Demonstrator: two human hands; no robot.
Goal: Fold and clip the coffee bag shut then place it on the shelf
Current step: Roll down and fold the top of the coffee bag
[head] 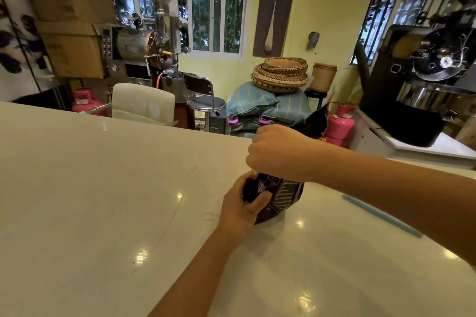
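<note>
A dark coffee bag [283, 195] with white print stands on the glossy white counter [103, 201]. My left hand [242, 207] grips the bag's lower body from the left, thumb across its front. My right hand [278, 153] is closed around the bag's neck above it, and the bag's open black top sticks out past my fist to the upper right. A long light-blue bar, maybe the bag clip [381, 215], lies flat on the counter to the right, partly behind my right forearm. No shelf is visible.
Beyond the counter's far edge stand a white chair [143, 103], a black stool [206, 103], two pink gas cylinders [340, 125], stacked baskets on sacks [280, 74], a steel coffee roaster [152, 41] and a black roaster [425, 80].
</note>
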